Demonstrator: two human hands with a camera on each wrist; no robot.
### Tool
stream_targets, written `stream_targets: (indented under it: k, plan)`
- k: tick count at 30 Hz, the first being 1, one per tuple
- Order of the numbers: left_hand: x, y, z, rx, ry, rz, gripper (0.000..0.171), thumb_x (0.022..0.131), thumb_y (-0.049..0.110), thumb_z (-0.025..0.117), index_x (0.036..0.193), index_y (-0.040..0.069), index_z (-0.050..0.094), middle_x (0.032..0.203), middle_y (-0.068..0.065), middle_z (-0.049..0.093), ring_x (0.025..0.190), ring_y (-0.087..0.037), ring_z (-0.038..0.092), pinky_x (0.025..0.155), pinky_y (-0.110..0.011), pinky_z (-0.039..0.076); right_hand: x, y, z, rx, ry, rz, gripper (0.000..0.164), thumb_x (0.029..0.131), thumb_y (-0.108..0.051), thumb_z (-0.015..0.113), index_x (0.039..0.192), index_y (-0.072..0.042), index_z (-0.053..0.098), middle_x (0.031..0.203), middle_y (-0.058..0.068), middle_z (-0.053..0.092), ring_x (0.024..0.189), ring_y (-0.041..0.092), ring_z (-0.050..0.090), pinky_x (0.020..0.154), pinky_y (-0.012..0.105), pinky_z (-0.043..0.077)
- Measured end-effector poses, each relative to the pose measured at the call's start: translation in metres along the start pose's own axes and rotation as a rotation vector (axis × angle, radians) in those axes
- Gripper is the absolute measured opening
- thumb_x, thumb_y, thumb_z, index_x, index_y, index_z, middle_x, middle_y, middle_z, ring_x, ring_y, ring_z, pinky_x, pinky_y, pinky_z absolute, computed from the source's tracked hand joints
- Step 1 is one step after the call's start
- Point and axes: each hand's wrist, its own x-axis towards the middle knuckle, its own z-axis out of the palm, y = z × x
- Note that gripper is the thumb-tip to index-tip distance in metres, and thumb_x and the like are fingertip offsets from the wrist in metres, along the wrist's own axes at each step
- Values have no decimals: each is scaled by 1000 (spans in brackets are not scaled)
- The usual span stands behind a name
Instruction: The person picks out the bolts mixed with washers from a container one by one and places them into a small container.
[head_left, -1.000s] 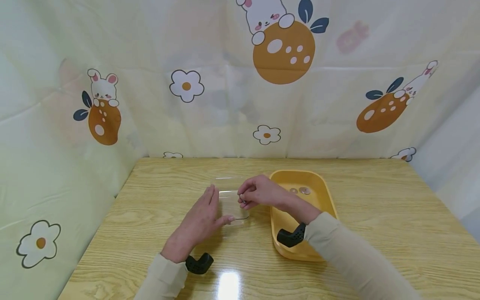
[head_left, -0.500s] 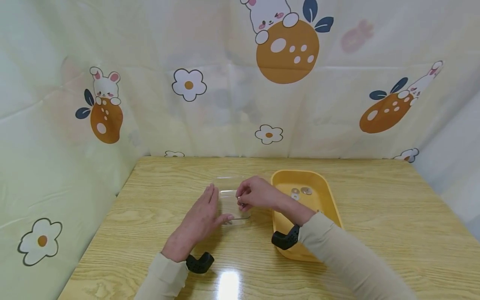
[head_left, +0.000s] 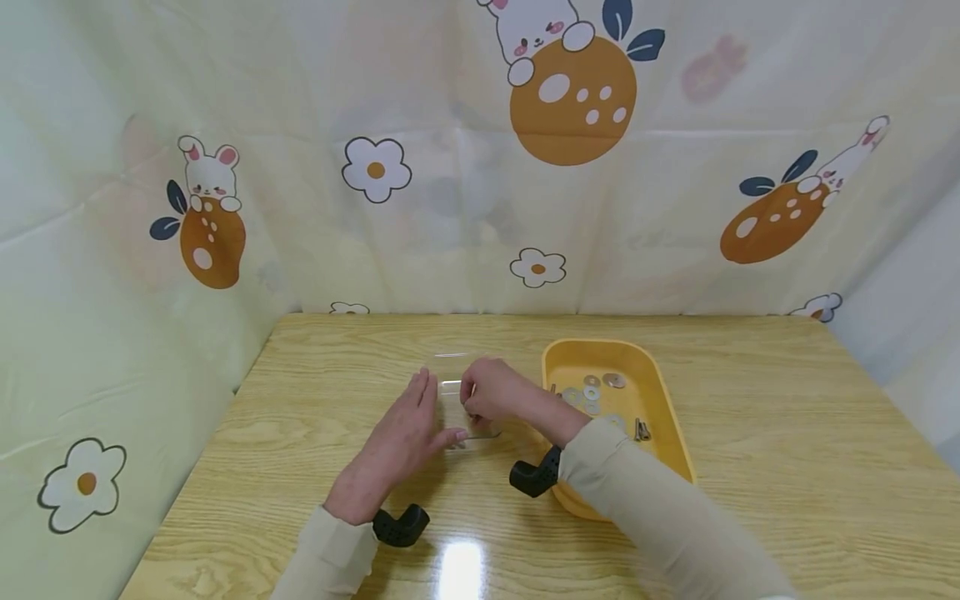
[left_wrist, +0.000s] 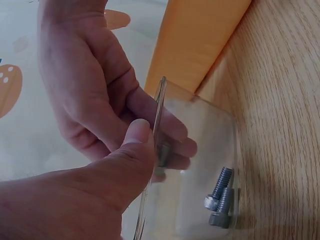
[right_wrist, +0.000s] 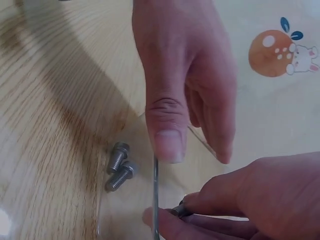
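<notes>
A clear plastic box [left_wrist: 205, 127] stands on the table, with two hex bolts [left_wrist: 222, 197] lying at its bottom in the left wrist view. My left hand [head_left: 397, 442] rests against the box's left side, its fingers straight and its thumb at the near rim. Over the box, my right hand [head_left: 497, 393] pinches a small metal bolt [right_wrist: 178, 209] between thumb and fingers. In the left wrist view those fingertips show through the clear wall, inside the box. Most of the held bolt is hidden by the fingers.
Right of the box stands a yellow tray [head_left: 663, 387] holding several washers [head_left: 592, 392] and bolts [head_left: 642, 430]. My right forearm crosses over it. A patterned curtain [head_left: 450, 233] hangs behind the wooden table [head_left: 337, 358].
My right hand has shifted left and slightly lower over the box, uncovering more of the washers and bolts in the tray. The left hand keeps its place.
</notes>
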Motion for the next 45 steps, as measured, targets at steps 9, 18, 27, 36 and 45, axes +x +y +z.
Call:
stream_targets:
  k: [9,18,27,36,45]
  plan:
    - [-2,0,0,-29,7,2,92,91,41,68,149,-15,24,155,-36,26,146,-44,29,117,-49,35,11,-7,12,-173,-28,37,16,87,3,64,76,-5,72,66,-1,62,62,12,55,53,20,44]
    - [0,0,1,-14,17,17,90,91,39,69,148,-16,26,154,-37,28,145,-45,31,116,-48,36,9,-5,12,-110,-36,47,12,90,2,63,84,-3,72,71,2,64,65,13,57,56,21,47]
    - [0,2,0,-15,-7,-10,92,92,42,68,149,-15,24,155,-36,26,146,-44,29,116,-49,35,2,1,9,55,-22,1,11,90,3,62,92,1,72,80,12,73,67,23,69,55,21,50]
    - [-3,4,-2,1,1,-6,92,92,43,67,149,-15,25,155,-35,27,146,-43,30,116,-49,35,-11,11,-3,364,-51,-33,14,95,2,56,99,8,68,86,16,72,73,23,73,67,33,62]
    - [1,14,-2,-4,20,5,91,92,43,67,149,-15,26,156,-35,27,146,-43,30,116,-48,36,-27,23,-18,482,-19,-12,12,98,-3,56,100,2,67,91,18,70,76,22,72,71,33,62]
